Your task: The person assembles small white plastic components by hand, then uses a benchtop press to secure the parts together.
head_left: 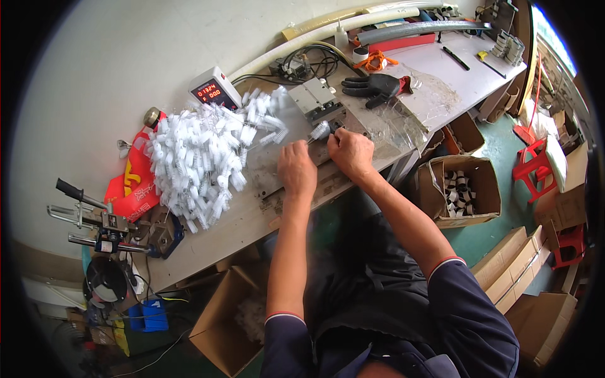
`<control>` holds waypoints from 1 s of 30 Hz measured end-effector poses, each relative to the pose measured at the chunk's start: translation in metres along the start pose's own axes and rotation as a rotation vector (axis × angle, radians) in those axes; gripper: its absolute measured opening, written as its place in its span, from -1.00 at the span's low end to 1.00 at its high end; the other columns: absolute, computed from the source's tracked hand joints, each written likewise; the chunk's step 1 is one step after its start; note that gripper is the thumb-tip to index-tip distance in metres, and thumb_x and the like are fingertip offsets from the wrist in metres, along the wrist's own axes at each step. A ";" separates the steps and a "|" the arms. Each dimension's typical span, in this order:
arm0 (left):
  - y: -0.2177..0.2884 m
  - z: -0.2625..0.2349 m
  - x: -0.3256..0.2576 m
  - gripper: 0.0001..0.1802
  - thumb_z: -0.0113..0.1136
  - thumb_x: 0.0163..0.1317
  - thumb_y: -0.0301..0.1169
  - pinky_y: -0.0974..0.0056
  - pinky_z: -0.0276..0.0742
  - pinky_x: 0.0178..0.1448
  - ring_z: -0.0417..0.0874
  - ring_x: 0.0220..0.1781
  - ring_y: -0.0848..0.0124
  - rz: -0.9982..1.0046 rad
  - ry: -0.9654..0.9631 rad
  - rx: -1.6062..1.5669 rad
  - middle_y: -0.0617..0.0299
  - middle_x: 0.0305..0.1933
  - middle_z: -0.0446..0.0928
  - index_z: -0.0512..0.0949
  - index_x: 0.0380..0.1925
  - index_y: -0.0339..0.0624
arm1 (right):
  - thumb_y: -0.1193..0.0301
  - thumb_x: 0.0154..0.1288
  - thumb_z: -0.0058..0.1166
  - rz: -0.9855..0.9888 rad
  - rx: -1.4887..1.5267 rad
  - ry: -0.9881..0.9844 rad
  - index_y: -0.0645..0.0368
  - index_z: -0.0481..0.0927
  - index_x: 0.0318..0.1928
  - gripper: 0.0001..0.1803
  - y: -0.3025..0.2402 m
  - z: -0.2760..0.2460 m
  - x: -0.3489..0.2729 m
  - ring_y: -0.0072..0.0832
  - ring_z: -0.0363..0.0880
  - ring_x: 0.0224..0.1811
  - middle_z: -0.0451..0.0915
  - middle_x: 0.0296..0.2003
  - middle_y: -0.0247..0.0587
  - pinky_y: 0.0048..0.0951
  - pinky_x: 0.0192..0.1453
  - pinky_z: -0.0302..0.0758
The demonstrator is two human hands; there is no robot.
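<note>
My left hand (297,167) is closed at the front of a metal fixture (314,99) on the bench, its fingertips pinched together. Just to the right, my right hand (351,151) has curled fingers against a dark part of the fixture. What either hand grips is hidden by the fingers. A small whitish piece (320,130) with a ribbed look sits between the hands, at the fixture's front. To the left lies a big heap of small white pieces (195,157) with ribbed, spring-like parts; several loose ones trail toward the fixture.
Behind the heap stands a counter box (214,89) with red digits. A black glove (372,87) lies beyond the fixture. A lever press (120,230) is at the bench's left end. Below right, a cardboard box (469,217) holds ring-like pieces; a red stool (534,169) stands farther off.
</note>
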State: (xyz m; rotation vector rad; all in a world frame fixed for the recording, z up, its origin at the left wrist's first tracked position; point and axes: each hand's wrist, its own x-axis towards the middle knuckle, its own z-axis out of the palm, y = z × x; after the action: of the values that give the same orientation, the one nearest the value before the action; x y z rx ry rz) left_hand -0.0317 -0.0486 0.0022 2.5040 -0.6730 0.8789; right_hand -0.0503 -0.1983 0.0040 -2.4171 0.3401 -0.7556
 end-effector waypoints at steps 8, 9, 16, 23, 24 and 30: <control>-0.006 -0.003 -0.005 -0.87 0.05 0.54 -0.39 -0.04 0.55 -0.08 0.69 -0.18 0.00 -0.264 0.011 -0.154 0.02 -0.28 0.66 0.53 -0.11 -0.19 | 0.18 0.33 0.22 0.009 0.087 0.030 0.14 0.66 -0.43 -0.70 0.002 -0.002 -0.001 0.06 0.70 -0.38 0.68 -0.50 0.01 0.01 -0.23 0.60; -0.005 -0.005 -0.005 -0.87 0.04 0.54 -0.39 -0.06 0.56 -0.08 0.69 -0.18 -0.03 -0.307 0.006 -0.177 -0.01 -0.25 0.67 0.53 -0.09 -0.18 | 0.17 0.32 0.23 0.005 0.080 0.027 0.14 0.66 -0.42 -0.70 0.002 -0.003 -0.001 0.06 0.70 -0.38 0.68 -0.49 0.01 0.01 -0.23 0.60; -0.004 -0.015 -0.013 -0.87 0.05 0.54 -0.40 -0.03 0.58 -0.11 0.72 -0.25 0.00 -0.297 0.002 -0.304 0.05 -0.30 0.70 0.56 -0.08 -0.15 | 0.26 0.33 0.24 -0.031 0.223 0.075 0.14 0.69 -0.28 -0.80 0.005 -0.004 -0.002 0.02 0.73 -0.35 0.69 -0.47 -0.01 -0.06 -0.25 0.61; -0.008 -0.010 -0.016 -0.90 0.22 0.45 -0.47 0.12 0.65 -0.13 0.77 -0.23 0.13 -0.269 0.101 -0.477 0.06 -0.21 0.74 0.67 -0.13 -0.21 | 0.35 0.35 0.17 -0.081 0.428 0.009 0.10 0.69 -0.19 -0.86 0.003 -0.015 -0.005 0.05 0.73 -0.32 0.71 -0.41 0.03 -0.01 -0.19 0.62; -0.009 -0.011 -0.018 -0.90 0.23 0.44 -0.48 0.18 0.66 -0.16 0.78 -0.25 0.20 -0.362 0.089 -0.554 0.07 -0.20 0.75 0.67 -0.14 -0.24 | 0.36 0.35 0.16 -0.064 0.448 -0.009 0.09 0.70 -0.15 -0.85 0.001 -0.018 -0.005 0.03 0.73 -0.31 0.72 -0.40 0.00 -0.04 -0.19 0.63; -0.003 -0.019 -0.024 -0.89 0.18 0.50 -0.53 0.35 0.67 -0.19 0.71 -0.24 0.51 -0.416 0.096 -0.821 0.22 -0.18 0.73 0.67 -0.10 -0.31 | 0.42 0.34 0.15 -0.234 0.650 -0.150 0.11 0.69 0.06 -0.70 0.000 -0.023 -0.003 -0.26 0.60 -0.46 0.65 -0.44 -0.12 -0.23 -0.31 0.53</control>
State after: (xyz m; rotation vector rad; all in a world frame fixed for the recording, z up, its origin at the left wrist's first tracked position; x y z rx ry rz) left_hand -0.0552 -0.0294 -0.0005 1.7469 -0.3487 0.4322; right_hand -0.0667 -0.2074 0.0180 -1.8877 -0.2278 -0.6499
